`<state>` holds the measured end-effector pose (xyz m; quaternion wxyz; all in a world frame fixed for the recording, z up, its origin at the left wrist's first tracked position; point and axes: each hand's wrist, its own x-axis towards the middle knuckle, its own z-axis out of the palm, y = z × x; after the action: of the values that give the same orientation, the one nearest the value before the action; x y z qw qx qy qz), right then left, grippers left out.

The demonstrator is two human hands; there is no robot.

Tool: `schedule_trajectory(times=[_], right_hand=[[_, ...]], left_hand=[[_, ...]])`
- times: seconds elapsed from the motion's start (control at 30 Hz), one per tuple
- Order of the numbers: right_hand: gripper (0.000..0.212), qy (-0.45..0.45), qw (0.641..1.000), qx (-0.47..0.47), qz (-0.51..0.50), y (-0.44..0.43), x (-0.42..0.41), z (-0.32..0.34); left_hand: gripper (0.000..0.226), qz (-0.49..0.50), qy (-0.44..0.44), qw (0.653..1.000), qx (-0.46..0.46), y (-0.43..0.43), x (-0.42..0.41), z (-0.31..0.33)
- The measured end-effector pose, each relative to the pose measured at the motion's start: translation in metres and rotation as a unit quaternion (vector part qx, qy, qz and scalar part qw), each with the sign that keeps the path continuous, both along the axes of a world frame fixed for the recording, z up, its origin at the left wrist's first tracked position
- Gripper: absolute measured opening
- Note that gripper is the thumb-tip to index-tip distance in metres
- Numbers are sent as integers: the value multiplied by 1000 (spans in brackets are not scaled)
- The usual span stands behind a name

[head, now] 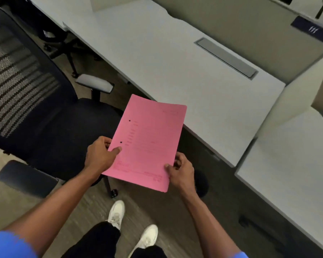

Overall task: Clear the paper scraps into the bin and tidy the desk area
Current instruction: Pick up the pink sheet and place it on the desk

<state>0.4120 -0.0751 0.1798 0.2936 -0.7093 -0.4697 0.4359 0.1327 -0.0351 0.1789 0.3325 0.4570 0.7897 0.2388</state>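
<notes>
A pink paper folder [147, 140] with two punched holes and faint print is held flat in the air in front of the white desk [175, 58]. My left hand [101, 155] grips its left edge with the thumb on top. My right hand [181, 170] grips its near right corner. The folder hangs above the floor, just short of the desk's front edge. No bin or paper scraps are in view.
A black mesh office chair [45, 108] with grey armrests stands to the left of the folder. A grey cable hatch [226, 57] is set into the desk. A partition [295, 97] separates a second desk [291, 164] on the right. My white shoes [134, 226] stand on wood-look flooring.
</notes>
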Motion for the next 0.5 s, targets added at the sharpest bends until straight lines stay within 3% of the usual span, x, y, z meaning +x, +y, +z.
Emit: schedule_trajectory(times=[0.23, 0.5], right_hand=[[57, 9, 1000, 16, -25, -13, 55, 34], [50, 13, 999, 31, -37, 9, 83, 44]], left_hand=[[39, -52, -19, 998, 26, 5, 54, 33], [39, -75, -37, 996, 28, 27, 84, 39]])
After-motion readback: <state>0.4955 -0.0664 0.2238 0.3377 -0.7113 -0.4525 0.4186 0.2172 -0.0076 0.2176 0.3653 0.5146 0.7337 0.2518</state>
